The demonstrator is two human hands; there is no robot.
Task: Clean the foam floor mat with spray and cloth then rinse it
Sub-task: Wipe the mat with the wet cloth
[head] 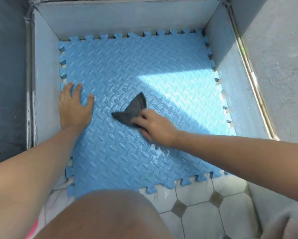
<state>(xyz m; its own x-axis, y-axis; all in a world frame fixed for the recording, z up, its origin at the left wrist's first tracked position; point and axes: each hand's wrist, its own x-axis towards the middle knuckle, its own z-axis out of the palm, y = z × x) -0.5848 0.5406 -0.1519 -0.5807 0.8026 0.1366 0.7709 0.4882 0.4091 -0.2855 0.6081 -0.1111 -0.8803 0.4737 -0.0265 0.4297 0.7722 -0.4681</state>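
A blue foam floor mat (127, 66) with a ridged pattern and puzzle-tooth edges lies flat on the floor between grey walls. Its surface looks wet and shiny near the middle, with white foam patches near the front right. My left hand (73, 107) rests flat, fingers spread, on the mat's left edge. My right hand (153, 125) presses a dark grey cloth (131, 109) onto the middle of the mat; the cloth fans out to the upper left of my fingers. No spray bottle is in view.
Grey walls (127, 19) close the mat in at the back, left and right. A metal door track (253, 78) runs along the right. White octagonal floor tiles (205, 213) lie in front of the mat. My knee (106, 216) fills the bottom centre.
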